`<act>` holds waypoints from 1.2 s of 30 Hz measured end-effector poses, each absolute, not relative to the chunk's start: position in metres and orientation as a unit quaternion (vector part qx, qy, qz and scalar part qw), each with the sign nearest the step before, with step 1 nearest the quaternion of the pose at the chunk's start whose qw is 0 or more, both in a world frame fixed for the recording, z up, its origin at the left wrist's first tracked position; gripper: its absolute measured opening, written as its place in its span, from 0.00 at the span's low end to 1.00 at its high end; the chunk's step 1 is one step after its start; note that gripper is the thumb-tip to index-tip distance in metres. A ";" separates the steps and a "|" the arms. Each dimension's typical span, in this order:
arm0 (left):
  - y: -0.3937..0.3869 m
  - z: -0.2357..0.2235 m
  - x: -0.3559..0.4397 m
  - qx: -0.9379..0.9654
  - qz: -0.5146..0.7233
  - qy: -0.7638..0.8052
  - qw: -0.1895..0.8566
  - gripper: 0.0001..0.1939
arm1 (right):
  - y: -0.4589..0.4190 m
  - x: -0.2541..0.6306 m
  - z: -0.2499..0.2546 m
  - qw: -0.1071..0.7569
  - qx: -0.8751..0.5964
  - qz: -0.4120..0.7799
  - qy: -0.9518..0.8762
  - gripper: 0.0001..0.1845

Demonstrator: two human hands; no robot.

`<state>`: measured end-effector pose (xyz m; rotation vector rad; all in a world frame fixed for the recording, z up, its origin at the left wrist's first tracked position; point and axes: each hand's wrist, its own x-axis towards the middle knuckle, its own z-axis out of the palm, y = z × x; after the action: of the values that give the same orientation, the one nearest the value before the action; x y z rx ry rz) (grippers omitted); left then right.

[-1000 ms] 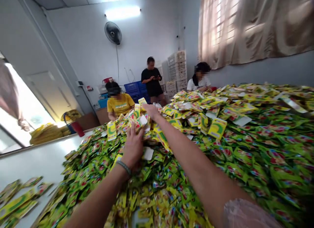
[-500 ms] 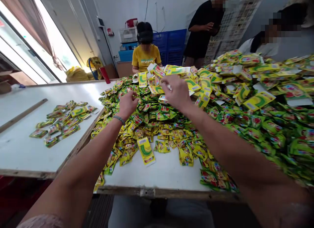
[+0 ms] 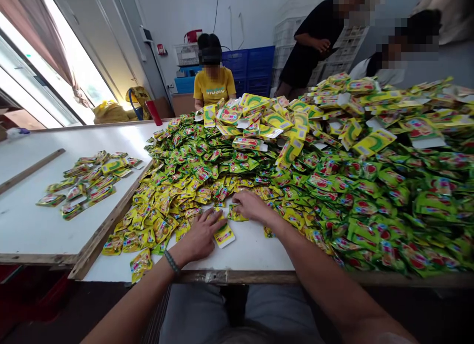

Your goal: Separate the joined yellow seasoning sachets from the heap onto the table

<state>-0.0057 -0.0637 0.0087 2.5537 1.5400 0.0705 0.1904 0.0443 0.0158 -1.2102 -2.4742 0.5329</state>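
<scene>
White-topped bench (image 3: 255, 251) carries heaped yellow-and-green foil sachets (image 3: 192, 159), loose and seemingly much left to handle; printed yellow cardboard boxes (image 3: 255, 103) lie piled towards its far edge. Near the front edge, the left hand (image 3: 200, 237) rests spread fingers on one flat yellow box (image 3: 225, 236); the right hand (image 3: 252, 206) curls at a yellow-green sachet (image 3: 236, 215), grip unclear. Half a second earlier, both hands were farther forward, over the heap.

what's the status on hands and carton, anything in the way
Left hand over yellow carton. Right hand at yellow-green sachet. Only left hand covers carton; sachets heaped beyond.
</scene>
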 end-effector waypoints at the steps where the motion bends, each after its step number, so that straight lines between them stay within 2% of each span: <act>1: -0.060 0.011 -0.004 0.857 0.022 0.510 0.077 0.34 | 0.044 0.191 0.013 0.154 -0.422 0.187 -0.874 0.07; 4: -0.054 0.016 -0.003 0.859 0.033 0.500 0.106 0.23 | 0.042 0.195 0.004 0.132 -0.394 0.201 -0.887 0.18; 6: -0.054 0.016 -0.007 0.836 0.070 0.517 0.173 0.19 | 0.041 0.200 -0.002 0.117 -0.376 0.196 -0.898 0.23; 11: -0.052 0.011 -0.019 0.640 0.271 0.557 0.454 0.21 | 0.042 0.209 -0.004 0.069 -0.430 0.162 -0.885 0.18; 13: -0.043 0.010 -0.018 0.566 0.300 0.539 0.546 0.22 | 0.044 0.212 -0.002 0.088 -0.441 0.194 -0.872 0.17; 15: -0.031 0.010 -0.014 0.516 0.313 0.535 0.591 0.23 | 0.047 0.216 0.000 0.143 -0.441 0.240 -0.853 0.13; 20: -0.016 0.004 0.000 0.513 0.321 0.581 0.544 0.25 | 0.053 0.224 0.005 0.312 -0.450 0.293 -0.784 0.05; 24: -0.029 -0.006 0.009 0.596 0.241 0.648 0.409 0.28 | 0.054 0.221 0.007 0.361 -0.464 0.321 -0.743 0.03; 26: -0.034 -0.008 0.011 0.619 0.221 0.645 0.389 0.26 | 0.053 0.218 0.007 0.379 -0.455 0.353 -0.724 0.05; 31: -0.032 0.000 0.010 0.524 0.319 0.569 0.547 0.21 | 0.048 0.204 0.003 0.445 -0.398 0.436 -0.674 0.08; 35: -0.028 0.004 0.008 0.456 0.377 0.540 0.599 0.21 | 0.040 0.196 0.003 0.398 -0.385 0.365 -0.749 0.01; 36: -0.028 0.004 0.008 0.444 0.384 0.543 0.600 0.20 | 0.039 0.196 0.004 0.380 -0.385 0.350 -0.765 0.02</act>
<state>0.0081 -0.0279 0.0038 1.0286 1.2594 0.8905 0.1957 0.0391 0.0039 -0.9826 -1.9520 0.8935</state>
